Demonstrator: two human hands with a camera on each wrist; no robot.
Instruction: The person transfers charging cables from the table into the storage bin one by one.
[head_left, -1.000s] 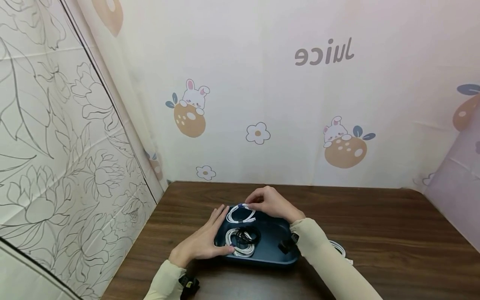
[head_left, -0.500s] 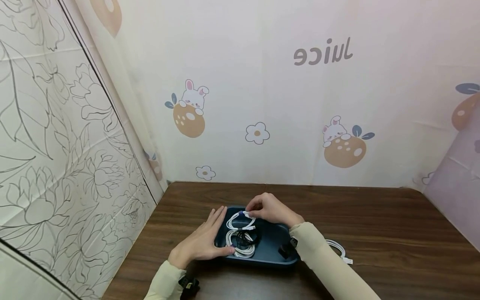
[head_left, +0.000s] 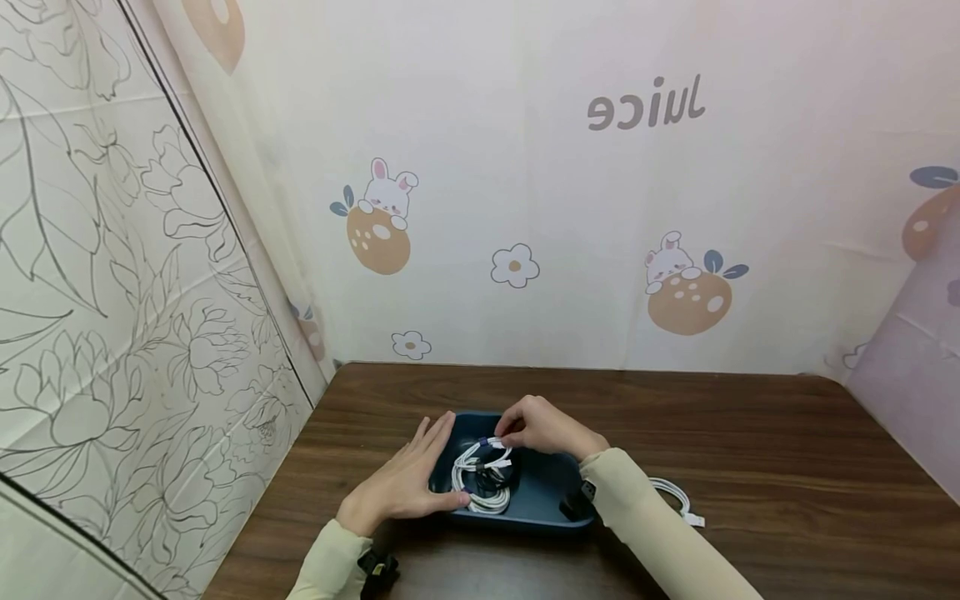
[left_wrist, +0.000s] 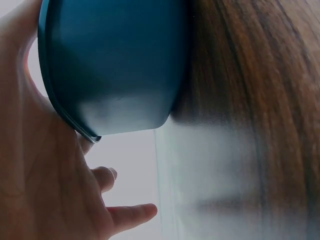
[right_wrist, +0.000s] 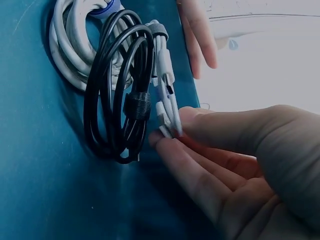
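My right hand (head_left: 547, 429) pinches a coiled white cable (head_left: 480, 452) between thumb and fingertips over the left part of a dark blue tray (head_left: 551, 487). In the right wrist view, the held white cable (right_wrist: 167, 85) has a dark strap and stands edge-on beside a coiled black cable (right_wrist: 120, 95). A thicker white cable coil (right_wrist: 70, 45) with a blue-purple tie lies in the tray behind the black one. My left hand (head_left: 408, 483) spans the tray's left side, fingers extended and thumb at the front edge. Its palm is beside the tray wall (left_wrist: 115, 65) in the left wrist view.
Another white cable (head_left: 675, 497) lies on the wooden table (head_left: 787, 467) right of the tray, partly behind the right forearm. A patterned curtain (head_left: 570, 208) hangs behind the table, and another patterned sheet (head_left: 135, 292) hangs at the left.
My right hand has lowered the white cable toward the near side of the tray, and it now overlaps the other coils in the head view. The left hand stays in place.
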